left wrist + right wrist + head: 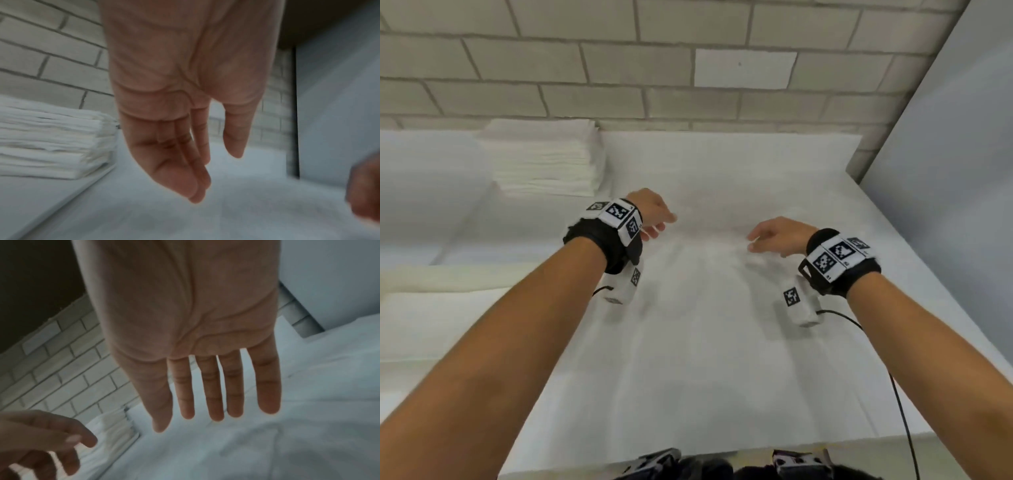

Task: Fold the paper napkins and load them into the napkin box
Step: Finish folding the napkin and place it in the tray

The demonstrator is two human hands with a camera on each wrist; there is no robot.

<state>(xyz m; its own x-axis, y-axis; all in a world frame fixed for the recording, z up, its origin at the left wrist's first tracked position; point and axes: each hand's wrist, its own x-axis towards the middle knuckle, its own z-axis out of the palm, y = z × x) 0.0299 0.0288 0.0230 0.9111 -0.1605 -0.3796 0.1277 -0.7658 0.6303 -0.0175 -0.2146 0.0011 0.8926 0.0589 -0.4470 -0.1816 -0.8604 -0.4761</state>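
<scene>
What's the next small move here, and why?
Probably lower both hands to the napkin sheet and pinch its far edge to start a fold. The left hand and right hand hover open above it, holding nothing; the stack sits beyond.

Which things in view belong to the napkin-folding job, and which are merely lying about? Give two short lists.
Belong to the job:
stack of paper napkins
open napkin sheet spread on the table
left hand, open
right hand, open

Just there:
brick wall
grey panel
black cable

No napkin box shows.
</scene>
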